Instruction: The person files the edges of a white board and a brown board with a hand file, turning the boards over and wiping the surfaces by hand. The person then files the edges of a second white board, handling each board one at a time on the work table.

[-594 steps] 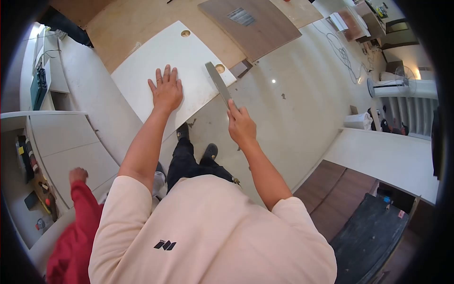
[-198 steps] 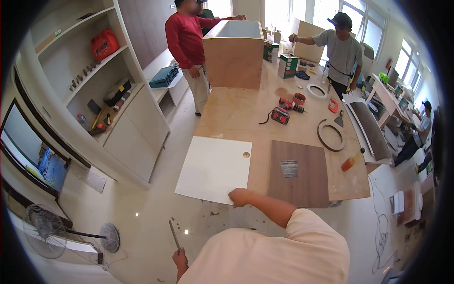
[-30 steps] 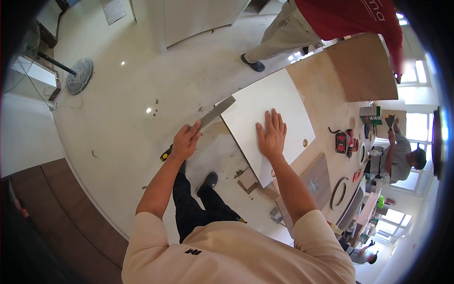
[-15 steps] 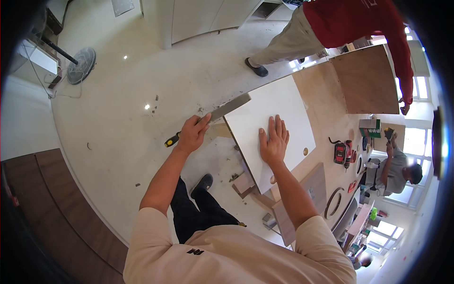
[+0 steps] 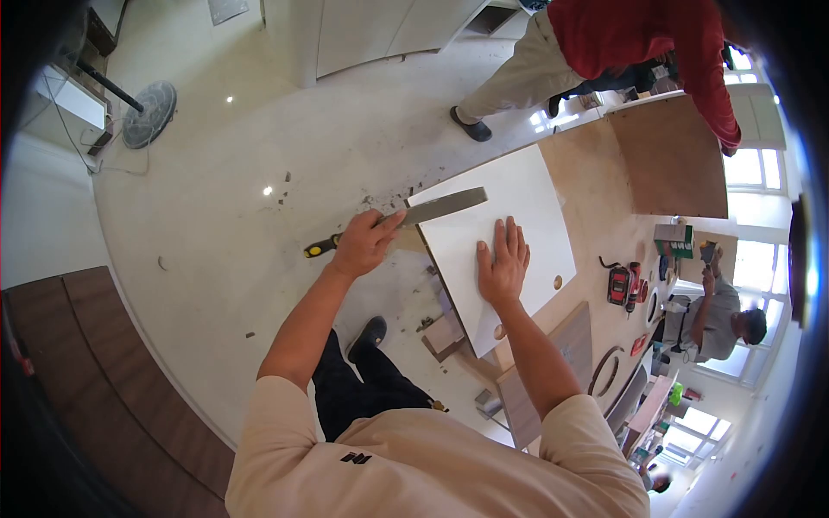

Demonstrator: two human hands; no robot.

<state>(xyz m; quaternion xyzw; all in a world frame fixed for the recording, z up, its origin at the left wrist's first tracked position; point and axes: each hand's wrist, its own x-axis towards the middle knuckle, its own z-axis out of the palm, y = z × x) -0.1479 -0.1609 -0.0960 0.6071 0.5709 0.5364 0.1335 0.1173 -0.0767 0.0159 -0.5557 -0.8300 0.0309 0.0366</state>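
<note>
A long flat grey file with a black and yellow handle is in my left hand, fingers wrapped around it near where the blade meets the handle. Its blade reaches across the near-left edge of a white board and overlaps the board's top. My right hand lies flat on that white surface with fingers stretched out, holding nothing. Two round holes show near the board's right end, one of them beyond my right wrist.
Under the board is a wooden worktable, bearing a red cordless drill, a green box and a tall brown panel. A person in red stands at the far side; another in grey works to the right. Debris dots the floor.
The file has slid forward and to the right, its blade now farther over the board, my left hand moving with it. My right hand stays on the board. The red-sleeved arm has shifted.
</note>
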